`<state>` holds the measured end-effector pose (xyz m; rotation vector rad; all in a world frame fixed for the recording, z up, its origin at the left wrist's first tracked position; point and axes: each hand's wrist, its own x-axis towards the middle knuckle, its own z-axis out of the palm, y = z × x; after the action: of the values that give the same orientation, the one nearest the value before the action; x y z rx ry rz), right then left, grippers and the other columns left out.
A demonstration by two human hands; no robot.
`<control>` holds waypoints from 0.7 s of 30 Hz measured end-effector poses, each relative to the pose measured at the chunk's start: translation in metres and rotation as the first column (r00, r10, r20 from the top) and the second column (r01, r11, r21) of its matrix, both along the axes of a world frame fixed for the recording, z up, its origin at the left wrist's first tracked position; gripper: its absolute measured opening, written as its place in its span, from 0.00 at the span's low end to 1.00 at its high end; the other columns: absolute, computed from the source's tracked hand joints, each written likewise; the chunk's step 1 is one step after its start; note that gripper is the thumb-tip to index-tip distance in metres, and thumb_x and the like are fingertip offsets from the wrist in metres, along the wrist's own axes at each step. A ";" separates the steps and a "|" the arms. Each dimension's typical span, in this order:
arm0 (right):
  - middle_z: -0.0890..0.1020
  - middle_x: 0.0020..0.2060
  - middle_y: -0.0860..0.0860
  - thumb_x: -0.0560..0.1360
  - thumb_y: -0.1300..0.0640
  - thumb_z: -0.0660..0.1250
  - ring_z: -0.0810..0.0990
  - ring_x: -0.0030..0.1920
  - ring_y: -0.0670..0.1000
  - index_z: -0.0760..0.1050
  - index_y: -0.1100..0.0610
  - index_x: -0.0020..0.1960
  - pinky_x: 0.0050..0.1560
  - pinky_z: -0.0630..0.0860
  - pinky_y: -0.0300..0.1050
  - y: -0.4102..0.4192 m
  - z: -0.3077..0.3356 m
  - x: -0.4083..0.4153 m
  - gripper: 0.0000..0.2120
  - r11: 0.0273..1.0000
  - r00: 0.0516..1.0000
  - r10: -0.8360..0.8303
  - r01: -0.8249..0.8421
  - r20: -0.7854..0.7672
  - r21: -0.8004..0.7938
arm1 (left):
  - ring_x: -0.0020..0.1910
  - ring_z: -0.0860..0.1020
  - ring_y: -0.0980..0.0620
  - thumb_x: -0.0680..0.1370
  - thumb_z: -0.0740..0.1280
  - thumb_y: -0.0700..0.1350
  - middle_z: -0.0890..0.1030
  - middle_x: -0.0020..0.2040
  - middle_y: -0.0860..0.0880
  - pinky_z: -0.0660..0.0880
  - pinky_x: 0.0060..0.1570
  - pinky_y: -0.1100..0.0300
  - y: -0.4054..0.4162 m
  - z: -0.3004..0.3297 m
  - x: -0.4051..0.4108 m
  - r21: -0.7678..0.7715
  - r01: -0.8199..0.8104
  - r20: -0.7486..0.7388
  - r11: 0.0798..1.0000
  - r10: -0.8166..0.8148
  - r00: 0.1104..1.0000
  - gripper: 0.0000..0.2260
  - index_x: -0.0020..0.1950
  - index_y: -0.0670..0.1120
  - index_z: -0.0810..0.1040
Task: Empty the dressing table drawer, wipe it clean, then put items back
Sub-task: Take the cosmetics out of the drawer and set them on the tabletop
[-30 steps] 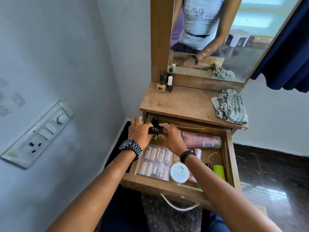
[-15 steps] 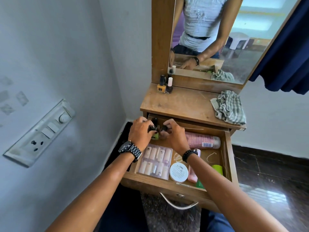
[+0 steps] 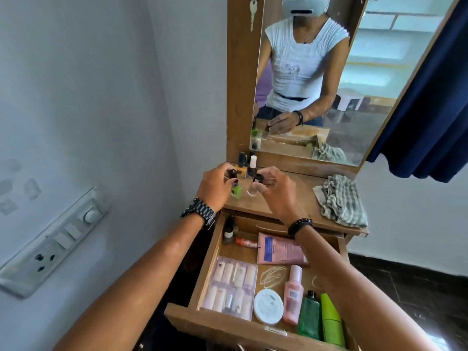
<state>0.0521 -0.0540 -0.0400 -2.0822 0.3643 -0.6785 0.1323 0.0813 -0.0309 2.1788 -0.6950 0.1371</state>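
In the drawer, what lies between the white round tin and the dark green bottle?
The head view shows a pink bottle lying lengthwise between the white round tin and the dark green bottle, close beside both.

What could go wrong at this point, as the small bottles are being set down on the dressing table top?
The left hand grips a green nail polish bottle and the right hand a clear one, close to two bottles already standing; a nudge could topple them. The open drawer juts out below, so a slipped bottle might drop among its contents.
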 end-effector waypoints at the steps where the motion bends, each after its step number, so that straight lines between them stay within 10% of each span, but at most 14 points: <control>1: 0.79 0.41 0.45 0.70 0.61 0.73 0.74 0.38 0.35 0.77 0.56 0.48 0.39 0.69 0.21 -0.003 0.000 0.006 0.09 1.000 1.000 -0.024 0.024 0.008 0.004 | 0.50 0.80 0.50 0.75 0.68 0.39 0.82 0.52 0.46 0.76 0.47 0.62 -0.006 0.001 0.007 0.000 -0.015 -0.009 1.000 0.015 1.000 0.10 0.55 0.44 0.78; 21: 0.76 0.48 0.49 0.72 0.61 0.71 0.77 0.48 0.48 0.66 0.55 0.61 0.46 0.76 0.39 -0.014 -0.021 0.054 0.21 0.996 0.995 -0.093 0.093 -0.026 -0.007 | 0.50 0.80 0.49 0.73 0.70 0.40 0.81 0.53 0.45 0.79 0.48 0.58 -0.042 -0.019 0.040 -0.058 -0.129 -0.013 0.990 0.128 0.992 0.17 0.61 0.44 0.73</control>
<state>0.1058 -0.0679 -0.0607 -2.0911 0.4771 -0.7086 0.1725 0.0398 -0.0496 2.1660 -0.5389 0.2123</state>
